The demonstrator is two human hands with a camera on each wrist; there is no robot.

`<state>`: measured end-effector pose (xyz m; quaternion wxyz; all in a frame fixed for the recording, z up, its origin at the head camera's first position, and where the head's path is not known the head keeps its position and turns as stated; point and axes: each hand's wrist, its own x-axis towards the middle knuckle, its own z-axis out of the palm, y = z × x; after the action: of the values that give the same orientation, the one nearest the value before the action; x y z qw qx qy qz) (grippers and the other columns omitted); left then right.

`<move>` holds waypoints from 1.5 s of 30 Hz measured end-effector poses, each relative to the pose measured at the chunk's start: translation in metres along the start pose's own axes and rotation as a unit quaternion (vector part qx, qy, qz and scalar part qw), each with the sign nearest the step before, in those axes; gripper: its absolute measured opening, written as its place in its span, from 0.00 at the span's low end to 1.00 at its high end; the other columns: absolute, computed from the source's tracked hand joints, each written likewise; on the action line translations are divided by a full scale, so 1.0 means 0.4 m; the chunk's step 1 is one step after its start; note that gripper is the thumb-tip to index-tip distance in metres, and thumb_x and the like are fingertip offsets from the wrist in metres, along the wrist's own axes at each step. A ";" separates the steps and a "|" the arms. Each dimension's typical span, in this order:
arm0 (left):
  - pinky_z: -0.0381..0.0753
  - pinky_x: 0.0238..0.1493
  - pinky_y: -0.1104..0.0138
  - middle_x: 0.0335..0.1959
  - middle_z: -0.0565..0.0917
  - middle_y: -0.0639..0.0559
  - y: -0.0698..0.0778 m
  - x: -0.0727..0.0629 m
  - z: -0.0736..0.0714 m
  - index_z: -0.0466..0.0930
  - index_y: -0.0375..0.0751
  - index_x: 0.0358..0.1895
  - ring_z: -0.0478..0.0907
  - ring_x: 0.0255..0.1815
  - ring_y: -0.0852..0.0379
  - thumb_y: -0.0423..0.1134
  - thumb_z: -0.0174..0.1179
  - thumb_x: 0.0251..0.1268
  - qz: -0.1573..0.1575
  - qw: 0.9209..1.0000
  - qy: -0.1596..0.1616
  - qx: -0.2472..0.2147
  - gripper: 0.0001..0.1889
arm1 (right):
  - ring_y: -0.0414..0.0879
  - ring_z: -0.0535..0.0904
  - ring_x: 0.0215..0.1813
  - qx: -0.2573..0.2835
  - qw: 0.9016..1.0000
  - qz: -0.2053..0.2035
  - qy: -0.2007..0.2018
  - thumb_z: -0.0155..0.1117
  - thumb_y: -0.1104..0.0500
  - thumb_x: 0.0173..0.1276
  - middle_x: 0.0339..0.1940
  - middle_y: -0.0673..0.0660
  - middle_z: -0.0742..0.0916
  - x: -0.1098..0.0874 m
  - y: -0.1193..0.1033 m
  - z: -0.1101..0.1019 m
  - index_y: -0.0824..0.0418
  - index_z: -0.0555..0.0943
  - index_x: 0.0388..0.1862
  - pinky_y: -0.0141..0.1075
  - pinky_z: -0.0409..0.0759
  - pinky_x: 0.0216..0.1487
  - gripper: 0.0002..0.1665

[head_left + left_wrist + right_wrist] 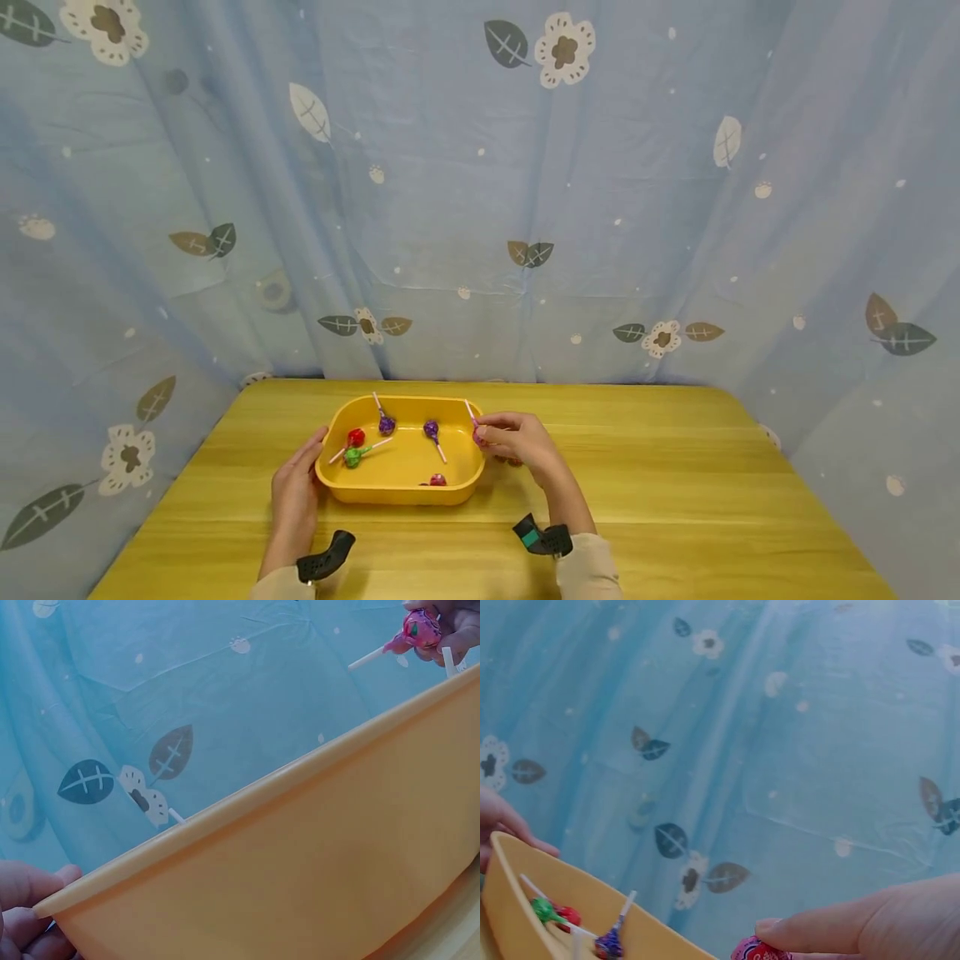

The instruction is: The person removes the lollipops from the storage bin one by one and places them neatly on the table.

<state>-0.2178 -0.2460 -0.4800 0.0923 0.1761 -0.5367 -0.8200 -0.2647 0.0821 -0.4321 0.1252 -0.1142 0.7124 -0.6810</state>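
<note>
A yellow plastic tray [397, 496] with raised walls sits on the table, its left end held by my left hand [295, 487]. In the left wrist view the thumb lies at the rim and the fingers are curled under it. My right hand [528, 446] pinches a pink lollipop [478, 435] by its wrapped head at the tray's right rim, stick pointing up. Inside the tray are a red lollipop [356, 437], a green lollipop [352, 457], two purple lollipops [386, 426] and a pinkish-red one [438, 480] partly hidden by the front wall. Something small and reddish shows under my right hand.
The wooden table [675, 483] extends to the right of the tray and in front of it. A blue curtain [450, 208] with leaves and flowers hangs behind the table's back edge and along both sides. Each wrist wears a black strap mount [326, 558].
</note>
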 end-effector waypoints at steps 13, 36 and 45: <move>0.59 0.69 0.69 0.75 0.59 0.49 0.000 -0.003 0.005 0.61 0.38 0.73 0.53 0.74 0.59 0.41 0.44 0.79 0.008 1.000 0.009 0.000 0.24 | 0.54 0.83 0.48 0.066 0.994 0.000 0.091 0.65 0.64 0.67 0.47 0.65 0.84 -0.013 -0.001 -0.080 0.72 0.79 0.56 0.50 0.77 0.56 0.20; 0.60 0.68 0.70 0.74 0.60 0.49 0.002 -0.007 0.006 0.62 0.37 0.72 0.55 0.74 0.59 0.42 0.46 0.78 0.012 1.000 0.002 -0.004 0.25 | 0.51 0.83 0.44 0.037 0.983 0.050 0.172 0.63 0.66 0.68 0.45 0.65 0.84 -0.006 0.060 -0.133 0.73 0.78 0.54 0.52 0.77 0.56 0.18; 0.59 0.68 0.70 0.74 0.60 0.49 0.001 -0.006 0.007 0.62 0.38 0.72 0.54 0.74 0.60 0.41 0.46 0.78 0.013 1.000 0.008 -0.003 0.24 | 0.52 0.84 0.35 -0.029 0.978 0.095 0.185 0.65 0.64 0.67 0.37 0.61 0.85 -0.006 0.082 -0.143 0.73 0.80 0.51 0.44 0.84 0.44 0.16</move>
<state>-0.2166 -0.2430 -0.4782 0.1074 0.1752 -0.5359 -0.8189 -0.2812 0.1384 -0.4625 0.0515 0.0784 0.7501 -0.6546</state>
